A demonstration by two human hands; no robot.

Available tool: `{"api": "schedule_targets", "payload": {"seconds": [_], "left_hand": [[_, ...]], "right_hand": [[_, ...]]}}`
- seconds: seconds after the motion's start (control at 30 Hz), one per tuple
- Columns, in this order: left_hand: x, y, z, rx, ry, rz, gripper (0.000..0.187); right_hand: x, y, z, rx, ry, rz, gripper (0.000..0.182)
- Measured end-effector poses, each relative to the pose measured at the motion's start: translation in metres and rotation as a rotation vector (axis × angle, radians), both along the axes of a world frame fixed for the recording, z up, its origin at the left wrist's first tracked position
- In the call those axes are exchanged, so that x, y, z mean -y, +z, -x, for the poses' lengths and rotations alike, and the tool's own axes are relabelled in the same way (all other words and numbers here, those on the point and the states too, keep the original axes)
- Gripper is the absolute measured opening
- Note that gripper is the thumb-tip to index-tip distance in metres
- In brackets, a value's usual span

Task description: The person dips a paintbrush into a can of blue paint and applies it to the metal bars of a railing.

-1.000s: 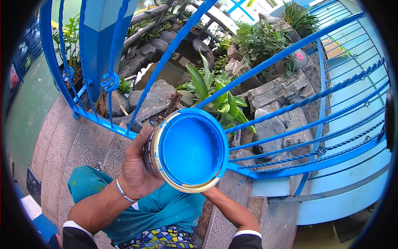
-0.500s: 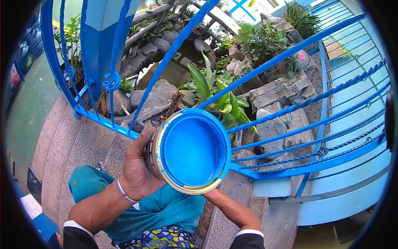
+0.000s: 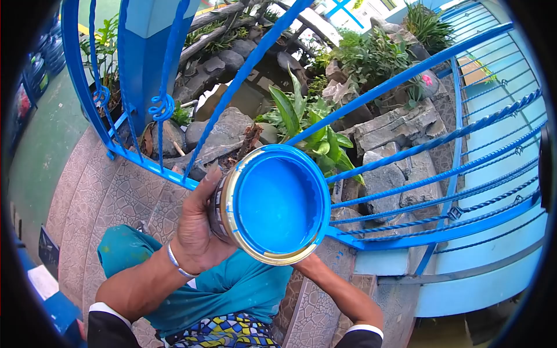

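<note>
An open can of bright blue paint (image 3: pixel 275 203) is tilted toward the camera in the middle of the view, with blue smears on its gold rim. My left hand (image 3: pixel 200 232) grips the can from its left side, thumb up along the wall. A silver bracelet circles that wrist. Behind the can's lower right edge, my right forearm reaches up; the can hides the right hand and its fingers. Teal trousers (image 3: pixel 232 290) with pale spots show below the can.
Blue metal railings (image 3: pixel 406 75) curve around a rock pond with green plants (image 3: pixel 325 139). A blue pillar (image 3: pixel 148 64) stands at the upper left. Stone-patterned steps (image 3: pixel 116 203) lie below, and a light blue curved wall (image 3: pixel 481 278) is at the right.
The can and my left hand have shifted slightly right and up. My right forearm has also moved a little to the right.
</note>
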State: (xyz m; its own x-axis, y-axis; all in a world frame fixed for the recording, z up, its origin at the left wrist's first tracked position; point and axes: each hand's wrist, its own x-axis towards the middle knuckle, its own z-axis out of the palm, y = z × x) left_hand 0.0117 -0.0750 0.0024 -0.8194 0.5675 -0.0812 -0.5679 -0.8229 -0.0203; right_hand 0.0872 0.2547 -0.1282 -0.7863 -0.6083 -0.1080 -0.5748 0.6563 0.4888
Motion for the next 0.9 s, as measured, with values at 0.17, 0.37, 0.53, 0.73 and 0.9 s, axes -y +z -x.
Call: {"api": "schedule_targets", "payload": {"seconds": [0.17,0.37,0.53,0.73,0.9], "left_hand": [[-0.001,0.000,-0.001,0.029,0.040,0.026,0.053],[-0.002,-0.015,-0.001,-0.031,0.027,0.053,0.074],[0.001,-0.003,-0.003,-0.002,0.007,0.025,0.061],[0.001,-0.002,-0.003,0.039,0.032,0.025,0.054],[0.002,0.001,-0.003,0.036,0.007,0.018,0.053]], "right_hand": [[0.008,0.030,-0.025,0.271,-0.263,0.445,0.031],[0.001,-0.006,-0.022,0.653,-0.411,0.626,0.033],[0.001,-0.037,0.001,0.143,-0.075,0.238,0.035],[-0.017,-0.026,-0.036,0.418,-0.330,0.657,0.034],[0.010,0.015,-0.035,0.361,-0.228,0.409,0.030]]}}
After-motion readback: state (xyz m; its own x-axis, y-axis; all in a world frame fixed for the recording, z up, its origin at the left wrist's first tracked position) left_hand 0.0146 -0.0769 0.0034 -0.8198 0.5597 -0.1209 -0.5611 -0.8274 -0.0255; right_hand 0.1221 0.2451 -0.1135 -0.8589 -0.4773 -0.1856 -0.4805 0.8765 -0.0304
